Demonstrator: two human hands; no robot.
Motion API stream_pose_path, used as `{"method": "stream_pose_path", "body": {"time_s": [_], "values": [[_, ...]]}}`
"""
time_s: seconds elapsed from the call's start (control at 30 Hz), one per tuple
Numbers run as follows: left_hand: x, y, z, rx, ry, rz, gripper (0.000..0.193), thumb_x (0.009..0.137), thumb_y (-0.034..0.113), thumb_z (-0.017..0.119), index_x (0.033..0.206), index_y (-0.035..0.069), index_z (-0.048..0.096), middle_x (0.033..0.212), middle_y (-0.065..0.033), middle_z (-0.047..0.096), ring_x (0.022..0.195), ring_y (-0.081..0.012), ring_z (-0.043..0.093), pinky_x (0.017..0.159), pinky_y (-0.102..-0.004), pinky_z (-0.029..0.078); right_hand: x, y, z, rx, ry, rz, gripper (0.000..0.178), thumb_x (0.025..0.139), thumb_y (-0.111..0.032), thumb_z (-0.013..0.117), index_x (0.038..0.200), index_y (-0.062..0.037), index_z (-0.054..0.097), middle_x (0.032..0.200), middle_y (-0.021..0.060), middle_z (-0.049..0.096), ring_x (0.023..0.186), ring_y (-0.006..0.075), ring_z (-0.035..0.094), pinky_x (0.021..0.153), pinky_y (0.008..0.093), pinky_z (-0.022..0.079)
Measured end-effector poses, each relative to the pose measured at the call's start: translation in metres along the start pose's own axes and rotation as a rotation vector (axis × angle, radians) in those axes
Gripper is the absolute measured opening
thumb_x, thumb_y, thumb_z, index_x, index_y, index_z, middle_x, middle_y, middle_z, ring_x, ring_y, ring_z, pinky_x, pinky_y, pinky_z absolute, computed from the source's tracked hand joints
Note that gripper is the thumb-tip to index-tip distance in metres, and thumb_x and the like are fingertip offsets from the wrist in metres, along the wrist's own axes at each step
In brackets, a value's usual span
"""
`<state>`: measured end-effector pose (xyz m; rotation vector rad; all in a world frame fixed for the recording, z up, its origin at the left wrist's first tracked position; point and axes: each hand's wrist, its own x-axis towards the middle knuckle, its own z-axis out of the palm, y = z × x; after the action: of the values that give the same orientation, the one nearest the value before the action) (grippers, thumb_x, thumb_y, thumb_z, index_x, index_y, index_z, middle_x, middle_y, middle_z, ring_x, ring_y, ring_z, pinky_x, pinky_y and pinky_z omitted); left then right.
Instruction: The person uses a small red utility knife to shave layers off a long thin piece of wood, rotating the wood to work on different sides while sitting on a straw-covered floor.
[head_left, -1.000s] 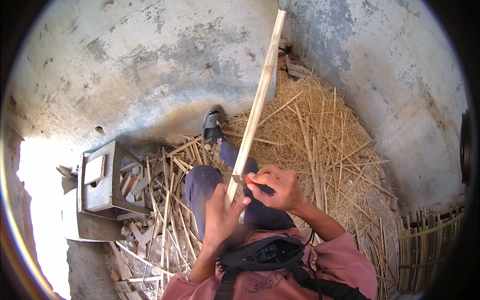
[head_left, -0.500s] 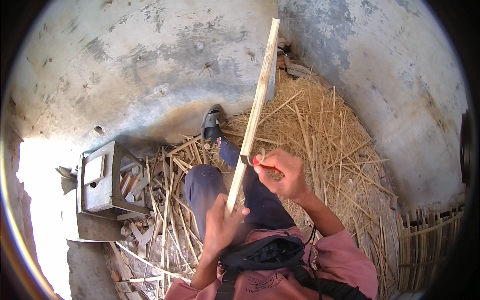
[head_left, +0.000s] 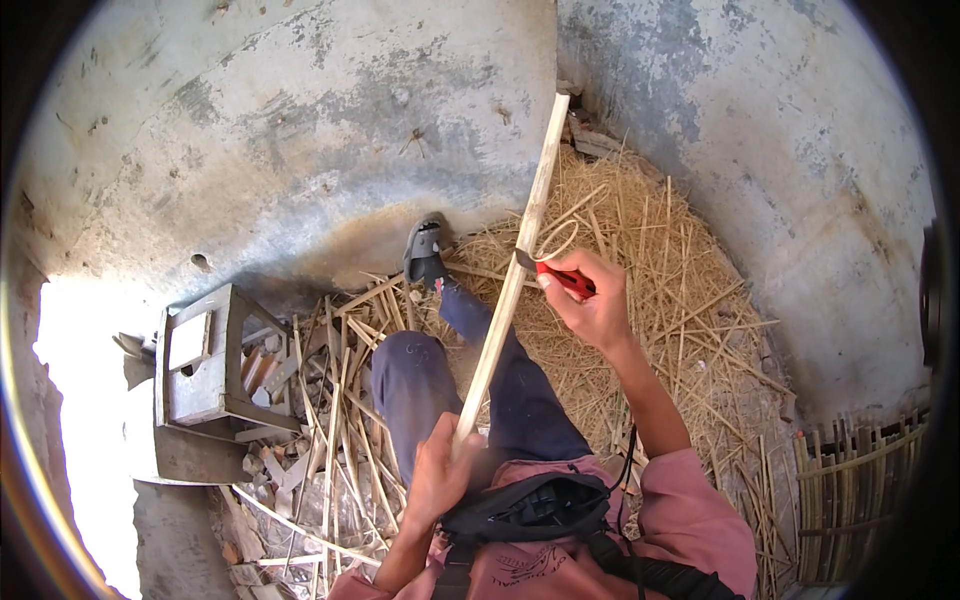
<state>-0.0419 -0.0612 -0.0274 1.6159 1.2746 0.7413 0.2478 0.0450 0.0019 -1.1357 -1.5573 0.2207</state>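
A long pale bamboo strip point(head_left: 497, 340) slants up and away in front of me. My left hand point(head_left: 440, 470) is closed around its near end, close to my waist. In my closed right hand point(head_left: 597, 300) is a knife with a red handle point(head_left: 572, 281). Its dark blade point(head_left: 525, 260) touches the strip's right side, above the middle of its length. From the blade a thin curled shaving point(head_left: 558, 240) stands up toward the right. My fingers hide part of the handle.
Straw-like shavings point(head_left: 650, 270) and thin sticks cover the floor ahead and right. An overturned wooden stool point(head_left: 225, 365) lies left, beside loose sticks point(head_left: 335, 430) and rubble. A slatted bamboo panel point(head_left: 855, 490) stands at right. Bare walls point(head_left: 330, 130) close off the far side.
My right hand and the knife have moved farther away along the strip. The strip's far tip has come lower and nearer. The curled shaving stands out more at the blade.
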Motion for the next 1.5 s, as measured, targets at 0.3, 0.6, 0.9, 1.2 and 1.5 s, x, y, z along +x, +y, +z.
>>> {"method": "stream_pose_path", "body": {"time_s": [0.3, 0.6, 0.9, 1.2, 1.5], "values": [[-0.031, -0.028, -0.005, 0.013, -0.172, -0.098, 0.023, 0.104, 0.023, 0.068, 0.104, 0.002, 0.062, 0.075, -0.0252, 0.062, 0.066, -0.039, 0.063, 0.064, -0.0423, 0.048, 0.04, 0.095, -0.055, -0.026, 0.325, 0.343, 0.008, 0.101, -0.012, 0.072, 0.105, -0.0048, 0.073, 0.092, 0.0063, 0.076, 0.068, 0.0072, 0.061, 0.058, 0.0214, 0.046], [-0.001, -0.024, -0.002, -0.099, -0.018, 0.021, 0.022, 0.108, 0.022, 0.066, 0.1, 0.004, 0.059, 0.071, 0.0049, 0.057, 0.063, -0.0039, 0.049, 0.056, -0.0255, 0.039, -0.039, 0.175, -0.096, -0.537, -0.383, 0.55, 0.033, 0.096, -0.034, 0.075, 0.119, -0.0116, 0.074, 0.082, 0.0106, 0.07, 0.075, 0.0234, 0.067, 0.073, 0.0393, 0.053], [0.02, -0.019, -0.001, -0.216, 0.056, -0.034, 0.02, 0.109, 0.019, 0.063, 0.111, 0.0, 0.066, 0.068, 0.0034, 0.05, 0.065, -0.0047, 0.042, 0.056, -0.0281, 0.034, -0.047, 0.117, -0.079, -0.156, -0.384, 0.563, 0.032, 0.099, -0.029, 0.073, 0.12, -0.004, 0.072, 0.09, 0.0096, 0.072, 0.078, 0.0199, 0.065, 0.076, 0.0368, 0.052], [0.042, 0.001, 0.008, -0.28, -0.002, 0.044, 0.027, 0.116, 0.027, 0.05, 0.118, 0.003, 0.062, 0.077, 0.0041, 0.055, 0.06, -0.0019, 0.043, 0.051, -0.0211, 0.031, -0.027, 0.002, -0.035, 0.048, -0.177, 0.223, 0.031, 0.098, -0.023, 0.078, 0.119, -0.0019, 0.072, 0.092, 0.008, 0.075, 0.079, 0.0135, 0.069, 0.07, 0.0307, 0.054], [0.048, 0.015, 0.009, -0.321, -0.017, 0.066, 0.03, 0.117, 0.028, 0.046, 0.121, 0.003, 0.062, 0.079, 0.002, 0.057, 0.061, -0.0027, 0.045, 0.053, -0.0206, 0.034, -0.048, -0.037, 0.006, 0.044, -0.234, 0.007, 0.034, 0.094, -0.025, 0.083, 0.114, -0.0037, 0.066, 0.094, 0.0115, 0.078, 0.076, 0.0228, 0.078, 0.065, 0.0326, 0.061]]}}
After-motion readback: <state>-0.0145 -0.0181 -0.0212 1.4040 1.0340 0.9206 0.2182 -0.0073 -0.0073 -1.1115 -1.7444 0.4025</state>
